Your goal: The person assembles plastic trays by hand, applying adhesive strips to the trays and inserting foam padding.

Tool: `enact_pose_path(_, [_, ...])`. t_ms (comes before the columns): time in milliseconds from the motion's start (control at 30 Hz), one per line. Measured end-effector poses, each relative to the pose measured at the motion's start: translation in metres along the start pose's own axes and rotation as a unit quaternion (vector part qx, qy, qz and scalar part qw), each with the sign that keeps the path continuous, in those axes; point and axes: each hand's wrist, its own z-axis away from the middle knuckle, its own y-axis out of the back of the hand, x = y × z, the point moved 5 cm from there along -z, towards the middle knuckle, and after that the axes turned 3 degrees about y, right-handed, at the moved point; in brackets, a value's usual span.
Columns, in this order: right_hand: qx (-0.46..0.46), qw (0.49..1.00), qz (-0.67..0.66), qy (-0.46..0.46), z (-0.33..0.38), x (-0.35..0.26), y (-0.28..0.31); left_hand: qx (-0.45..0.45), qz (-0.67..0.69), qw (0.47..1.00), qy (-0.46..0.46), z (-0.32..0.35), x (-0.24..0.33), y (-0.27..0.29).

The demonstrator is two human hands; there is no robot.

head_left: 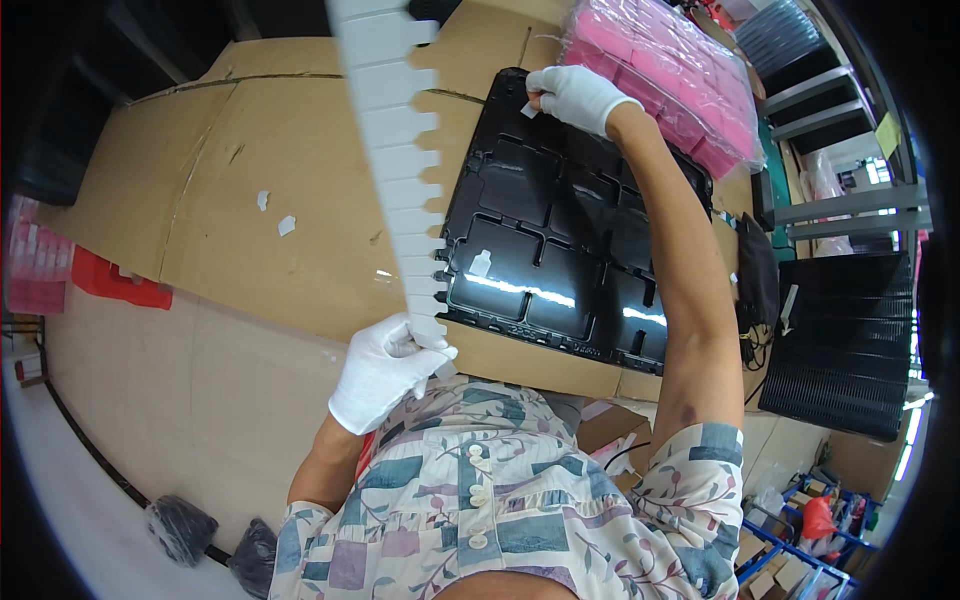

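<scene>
- Strip [395, 160] looks light, thin and bendy, best held by its end; my left hand [385, 375] pinches its near end, the rest extending beyond.
- Label [529, 111] seems flimsy, best taken by an edge; my right hand [580, 98] has it at the fingertips, tray [510, 190] beneath.
</scene>
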Motion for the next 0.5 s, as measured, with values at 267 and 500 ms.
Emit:
enact_pose_path(267, [-0.004,0.996,0.072,-0.043,-0.011,-0.006,-0.012,0.017,-0.003,1.000,0.019,0.003,0.002,-0.003])
enact_pose_path(500, [0.044,0.994,0.020,-0.100,-0.014,0.006,-0.016,-0.019,0.027,0.999,0.029,0.003,0.009,-0.016])
